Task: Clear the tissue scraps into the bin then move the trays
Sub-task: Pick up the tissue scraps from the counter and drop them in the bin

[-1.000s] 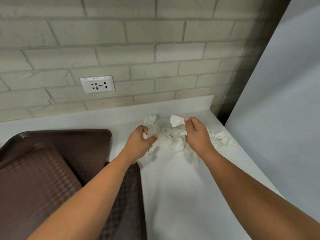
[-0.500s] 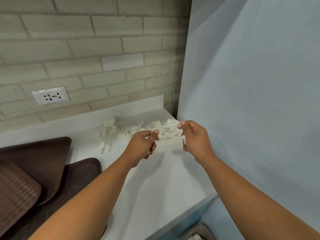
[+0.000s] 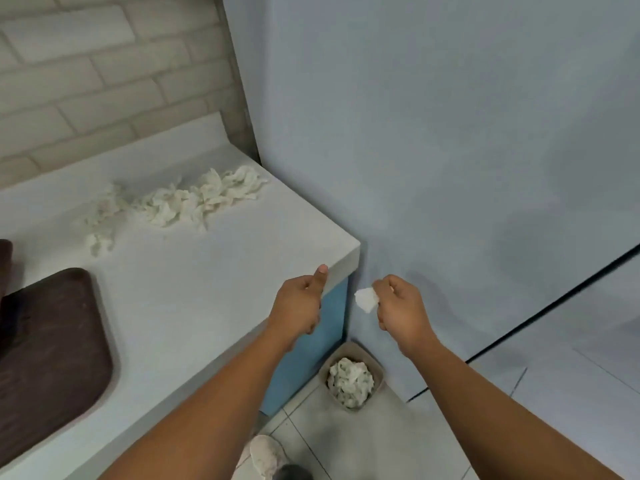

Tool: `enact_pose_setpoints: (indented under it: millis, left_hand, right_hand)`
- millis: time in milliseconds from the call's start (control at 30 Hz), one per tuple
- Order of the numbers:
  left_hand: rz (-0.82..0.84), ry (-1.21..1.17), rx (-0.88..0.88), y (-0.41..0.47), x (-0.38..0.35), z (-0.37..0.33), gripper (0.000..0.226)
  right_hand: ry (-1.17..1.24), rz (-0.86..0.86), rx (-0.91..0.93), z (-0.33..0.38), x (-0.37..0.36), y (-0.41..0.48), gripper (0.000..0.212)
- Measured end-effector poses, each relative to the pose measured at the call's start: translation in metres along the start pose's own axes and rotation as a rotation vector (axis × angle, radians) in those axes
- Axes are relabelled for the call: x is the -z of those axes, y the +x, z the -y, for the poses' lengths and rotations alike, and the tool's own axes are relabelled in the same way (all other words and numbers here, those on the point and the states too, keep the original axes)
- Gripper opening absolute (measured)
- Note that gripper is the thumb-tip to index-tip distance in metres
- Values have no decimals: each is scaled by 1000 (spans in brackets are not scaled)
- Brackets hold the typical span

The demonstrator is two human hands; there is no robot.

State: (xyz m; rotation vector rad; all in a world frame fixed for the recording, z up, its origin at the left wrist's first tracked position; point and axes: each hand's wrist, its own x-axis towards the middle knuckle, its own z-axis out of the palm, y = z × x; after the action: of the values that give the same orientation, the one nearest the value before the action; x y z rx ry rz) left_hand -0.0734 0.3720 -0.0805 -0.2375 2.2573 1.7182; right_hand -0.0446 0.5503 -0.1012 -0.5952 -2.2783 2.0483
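Pinching a tissue scrap (image 3: 366, 299) in the fingers of my right hand (image 3: 398, 306) above the bin (image 3: 367, 355), I judge it featherlight, limp, graspable anywhere; left hand (image 3: 300, 304) fingers curled, contents hidden.

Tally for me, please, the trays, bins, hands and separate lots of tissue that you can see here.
Brown trays: 2, the second only a sliver at the frame edge
Bin: 1
Hands: 2, left hand, right hand
Tissue lots: 3, counter scraps, held scrap, binned wad
Total: 8
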Motion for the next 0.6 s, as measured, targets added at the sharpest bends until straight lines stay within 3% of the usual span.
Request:
enact_pose_setpoints:
  millis: [200, 333, 500, 600]
  left_hand:
    - [78, 188, 32, 28, -48, 75, 49]
    - [175, 185, 131, 59, -77, 147, 47]
    - [359, 295, 212, 102, -111, 248, 24]
    - [385, 318, 303, 127, -129, 305, 15]
  right_hand:
    - [-54, -61, -177, -95, 0, 9, 19]
    - [-61, -66, -268, -167, -8, 29, 24]
    - [-62, -120, -361, -265, -9, 55, 16]
    - [-2, -147, -448, -315, -11, 68, 19]
